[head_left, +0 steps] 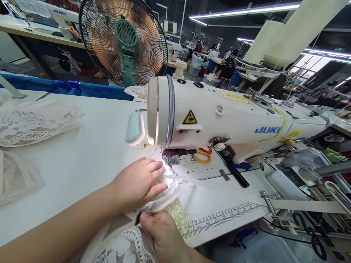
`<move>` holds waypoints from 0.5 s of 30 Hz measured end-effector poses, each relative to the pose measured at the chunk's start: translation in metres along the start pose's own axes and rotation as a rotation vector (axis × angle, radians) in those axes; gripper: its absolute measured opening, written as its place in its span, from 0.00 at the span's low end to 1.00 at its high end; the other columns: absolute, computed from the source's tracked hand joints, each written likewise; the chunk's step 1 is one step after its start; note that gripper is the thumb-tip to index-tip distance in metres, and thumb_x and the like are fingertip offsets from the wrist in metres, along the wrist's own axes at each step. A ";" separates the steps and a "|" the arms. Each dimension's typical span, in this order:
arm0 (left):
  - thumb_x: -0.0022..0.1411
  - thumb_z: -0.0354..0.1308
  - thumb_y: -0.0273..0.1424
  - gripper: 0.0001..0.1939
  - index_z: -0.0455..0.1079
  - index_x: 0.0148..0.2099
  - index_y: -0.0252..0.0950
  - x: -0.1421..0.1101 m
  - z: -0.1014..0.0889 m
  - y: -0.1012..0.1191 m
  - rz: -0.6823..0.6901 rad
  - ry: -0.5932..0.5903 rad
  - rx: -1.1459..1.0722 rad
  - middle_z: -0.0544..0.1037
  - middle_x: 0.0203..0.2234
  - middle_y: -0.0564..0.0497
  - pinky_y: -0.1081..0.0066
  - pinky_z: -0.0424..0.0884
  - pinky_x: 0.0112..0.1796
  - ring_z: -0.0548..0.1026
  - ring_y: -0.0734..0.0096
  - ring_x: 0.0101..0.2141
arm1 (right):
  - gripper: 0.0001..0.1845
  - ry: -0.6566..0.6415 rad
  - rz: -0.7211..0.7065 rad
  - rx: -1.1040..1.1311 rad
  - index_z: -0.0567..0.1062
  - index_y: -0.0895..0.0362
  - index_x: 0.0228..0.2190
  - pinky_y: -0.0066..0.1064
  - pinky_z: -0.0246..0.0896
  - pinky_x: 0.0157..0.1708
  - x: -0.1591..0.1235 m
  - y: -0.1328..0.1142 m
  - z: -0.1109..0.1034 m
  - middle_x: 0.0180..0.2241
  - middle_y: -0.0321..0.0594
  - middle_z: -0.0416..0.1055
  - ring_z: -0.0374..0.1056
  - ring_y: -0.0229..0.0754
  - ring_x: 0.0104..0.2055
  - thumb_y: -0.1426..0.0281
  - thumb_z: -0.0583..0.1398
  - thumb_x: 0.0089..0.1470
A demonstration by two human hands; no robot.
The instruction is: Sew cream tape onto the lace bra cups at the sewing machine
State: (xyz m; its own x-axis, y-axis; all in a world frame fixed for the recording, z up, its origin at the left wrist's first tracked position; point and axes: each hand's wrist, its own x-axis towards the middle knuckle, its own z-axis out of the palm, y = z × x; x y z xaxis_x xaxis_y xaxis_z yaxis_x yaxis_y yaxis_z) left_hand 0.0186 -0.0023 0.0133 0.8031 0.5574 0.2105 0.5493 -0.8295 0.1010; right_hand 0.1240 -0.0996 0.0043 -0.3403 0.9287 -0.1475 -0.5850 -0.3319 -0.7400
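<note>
My left hand (138, 182) lies flat, fingers stretched out, pressing a piece of white lace fabric (172, 184) onto the table just in front of the presser foot (171, 159) of a white JUKI sewing machine (219, 117). My right hand (164, 235) is at the bottom edge, fingers closed, pinching the near end of the same lace fabric. The lace runs from under the needle area back towards me and off the table's front edge.
Lace pieces (30, 122) lie at the table's left. A large floor fan (123, 40) stands behind the white table (87, 153). Orange-handled scissors (203, 156) rest on the machine bed. A printed ruler (219, 217) runs along the table's front. People work at distant benches (219, 58).
</note>
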 end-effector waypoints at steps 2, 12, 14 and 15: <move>0.68 0.45 0.41 0.21 0.71 0.49 0.32 0.001 -0.002 0.001 0.005 -0.009 0.031 0.76 0.45 0.41 0.58 0.67 0.42 0.73 0.55 0.41 | 0.31 0.009 0.016 -0.018 0.75 0.54 0.46 0.39 0.58 0.52 0.001 0.001 -0.001 0.36 0.41 0.76 0.68 0.52 0.49 0.50 0.64 0.42; 0.64 0.50 0.43 0.24 0.75 0.48 0.29 0.006 -0.001 0.014 -0.088 -0.099 0.303 0.71 0.27 0.43 0.61 0.61 0.25 0.70 0.55 0.29 | 0.28 -0.050 0.010 0.068 0.75 0.55 0.43 0.40 0.62 0.47 0.000 0.008 -0.003 0.37 0.42 0.75 0.69 0.52 0.45 0.53 0.64 0.42; 0.64 0.50 0.41 0.25 0.73 0.51 0.26 0.007 -0.002 0.014 -0.087 -0.143 0.306 0.71 0.26 0.43 0.63 0.61 0.25 0.69 0.57 0.28 | 0.28 -0.035 0.058 0.026 0.76 0.56 0.40 0.41 0.63 0.45 -0.001 0.013 -0.006 0.33 0.43 0.75 0.70 0.52 0.43 0.50 0.63 0.42; 0.65 0.50 0.40 0.25 0.72 0.53 0.25 0.008 -0.002 0.013 -0.091 -0.161 0.303 0.72 0.26 0.43 0.63 0.61 0.25 0.69 0.57 0.27 | 0.28 -0.007 0.088 -0.008 0.76 0.56 0.38 0.41 0.63 0.44 -0.001 0.016 -0.008 0.31 0.42 0.74 0.70 0.52 0.41 0.48 0.63 0.41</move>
State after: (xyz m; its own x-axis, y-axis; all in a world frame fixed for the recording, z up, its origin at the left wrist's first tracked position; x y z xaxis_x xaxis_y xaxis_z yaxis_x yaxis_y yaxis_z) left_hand 0.0314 -0.0088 0.0177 0.7605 0.6470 0.0555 0.6445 -0.7417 -0.1855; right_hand 0.1207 -0.1045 -0.0121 -0.3953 0.8949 -0.2071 -0.5471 -0.4105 -0.7294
